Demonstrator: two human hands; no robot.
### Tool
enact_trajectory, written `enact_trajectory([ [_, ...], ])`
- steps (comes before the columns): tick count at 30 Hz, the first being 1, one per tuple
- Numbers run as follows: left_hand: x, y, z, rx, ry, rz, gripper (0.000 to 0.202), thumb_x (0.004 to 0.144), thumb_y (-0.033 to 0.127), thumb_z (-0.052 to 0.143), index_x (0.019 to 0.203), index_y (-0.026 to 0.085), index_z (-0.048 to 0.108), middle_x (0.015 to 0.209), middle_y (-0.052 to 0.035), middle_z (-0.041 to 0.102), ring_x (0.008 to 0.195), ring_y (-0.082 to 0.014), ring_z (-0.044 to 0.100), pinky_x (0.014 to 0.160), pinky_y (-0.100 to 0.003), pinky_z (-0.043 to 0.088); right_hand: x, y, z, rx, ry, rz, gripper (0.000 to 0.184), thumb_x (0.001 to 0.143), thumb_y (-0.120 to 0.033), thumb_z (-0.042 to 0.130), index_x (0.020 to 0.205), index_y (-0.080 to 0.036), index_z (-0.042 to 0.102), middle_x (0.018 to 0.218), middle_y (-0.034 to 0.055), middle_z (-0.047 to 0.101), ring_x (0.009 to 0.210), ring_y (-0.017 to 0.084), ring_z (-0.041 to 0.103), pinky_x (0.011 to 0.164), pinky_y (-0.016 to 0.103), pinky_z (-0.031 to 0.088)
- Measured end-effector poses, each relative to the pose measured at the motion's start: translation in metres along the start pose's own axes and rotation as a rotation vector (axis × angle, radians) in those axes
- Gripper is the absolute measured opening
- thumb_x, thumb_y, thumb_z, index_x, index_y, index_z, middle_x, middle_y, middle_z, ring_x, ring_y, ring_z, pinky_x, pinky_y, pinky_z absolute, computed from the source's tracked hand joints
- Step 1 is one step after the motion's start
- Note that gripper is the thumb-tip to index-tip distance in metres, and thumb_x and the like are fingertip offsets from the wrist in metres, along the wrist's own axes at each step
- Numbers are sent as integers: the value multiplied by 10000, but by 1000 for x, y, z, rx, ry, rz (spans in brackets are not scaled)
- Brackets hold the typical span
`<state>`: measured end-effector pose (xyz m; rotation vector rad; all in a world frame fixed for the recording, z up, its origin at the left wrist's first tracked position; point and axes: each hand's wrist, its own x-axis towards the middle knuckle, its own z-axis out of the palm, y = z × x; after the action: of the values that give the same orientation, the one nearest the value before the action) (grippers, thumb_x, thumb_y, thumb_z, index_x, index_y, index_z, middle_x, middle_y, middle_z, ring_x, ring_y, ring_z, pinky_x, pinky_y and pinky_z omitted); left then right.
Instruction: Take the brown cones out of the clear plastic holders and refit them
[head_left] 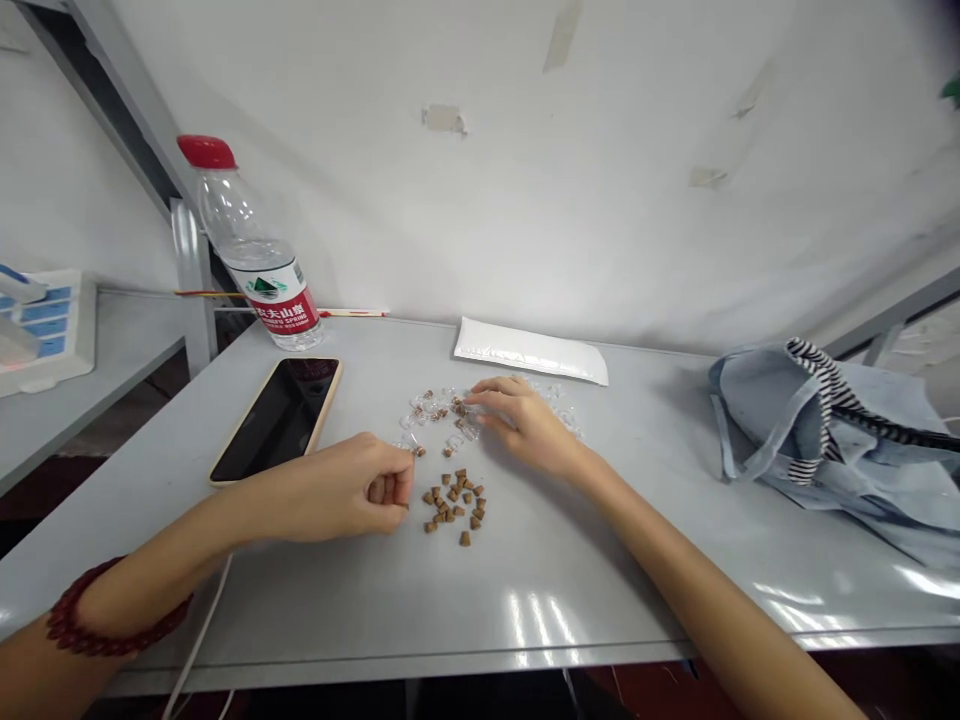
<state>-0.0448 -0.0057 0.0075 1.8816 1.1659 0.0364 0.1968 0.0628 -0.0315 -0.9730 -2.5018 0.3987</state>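
Observation:
My left hand rests on the grey table with its fingers curled in; whether anything is in them is hidden. Just right of it lies a small heap of brown plug-like pieces. My right hand lies further back with fingers stretched forward, fingertips touching a scatter of small clear plastic parts mixed with a few brown pieces. A dark red bead bracelet circles my left wrist.
A phone with a dark screen lies left of the hands, a cable running off the front edge. A water bottle stands behind it. A white pouch lies by the wall. A blue cloth bag sits at the right.

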Motion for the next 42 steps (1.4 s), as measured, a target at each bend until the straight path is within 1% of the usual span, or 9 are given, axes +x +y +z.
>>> enact_trajectory([
  [8, 2, 3, -2, 5, -6, -25, 84, 744, 237, 530, 722, 178, 585, 613, 29, 562, 569, -107, 500, 507, -191, 384, 2, 2, 11, 17, -1, -11, 312, 898, -81, 442, 1104, -167, 660, 1124, 110, 624, 1038, 229, 547, 890, 393, 464],
  [15, 5, 5, -1, -38, 25, -18, 139, 776, 281, 551, 746, 161, 615, 620, 23, 566, 574, -102, 506, 523, -190, 397, 2, 1, 11, 14, 60, 129, 250, 846, -72, 495, 979, -136, 697, 969, 122, 639, 831, 202, 605, 766, 352, 495],
  [21, 6, 6, -1, -78, 70, -1, 156, 788, 298, 581, 764, 156, 641, 605, 25, 563, 559, -95, 503, 522, -187, 403, 2, 4, 9, -8, 159, 211, 250, 882, -99, 443, 901, -140, 689, 847, 96, 706, 788, 206, 639, 719, 326, 467],
  [24, 4, 7, -2, -106, 122, 31, 176, 806, 322, 595, 805, 164, 669, 616, 22, 585, 558, -94, 525, 519, -185, 411, -1, 1, 6, -59, 220, 267, 254, 914, -171, 417, 964, -138, 664, 831, 102, 712, 746, 220, 644, 665, 334, 452],
  [27, 2, 8, 0, -97, 280, 124, 179, 815, 341, 613, 799, 181, 692, 611, 27, 606, 542, -84, 517, 502, -176, 399, -8, -14, -1, 5, 281, 282, 243, 931, -233, 409, 996, -149, 628, 898, 111, 716, 766, 222, 656, 659, 340, 459],
  [30, 5, 10, 6, -64, 497, 261, 139, 807, 314, 648, 797, 186, 701, 623, 31, 638, 562, -76, 535, 515, -163, 403, -17, -34, -5, 335, 258, 256, 191, 944, -239, 397, 1027, -182, 559, 988, 85, 712, 809, 181, 677, 697, 324, 497],
  [33, 9, 11, 13, -34, 602, 364, 92, 807, 263, 663, 806, 180, 702, 634, 37, 654, 565, -63, 545, 540, -153, 418, -24, -48, -5, 571, 180, 246, 137, 912, -231, 485, 1040, -194, 516, 967, 58, 726, 734, 141, 688, 661, 286, 528],
  [38, 12, 12, 17, -21, 640, 447, 57, 800, 204, 672, 785, 166, 712, 639, 30, 657, 552, -58, 529, 546, -155, 431, -29, -54, 5, 273, 144, 86, 136, 899, -180, 499, 996, -178, 593, 781, 20, 726, 617, 121, 650, 571, 253, 508],
  [42, 10, 15, 19, -125, 526, 395, 61, 789, 201, 674, 767, 163, 715, 667, 16, 683, 588, -72, 561, 566, -163, 454, -30, -58, 10, 171, 131, -103, 213, 909, -99, 432, 983, -155, 624, 924, 63, 714, 714, 122, 659, 593, 238, 535],
])
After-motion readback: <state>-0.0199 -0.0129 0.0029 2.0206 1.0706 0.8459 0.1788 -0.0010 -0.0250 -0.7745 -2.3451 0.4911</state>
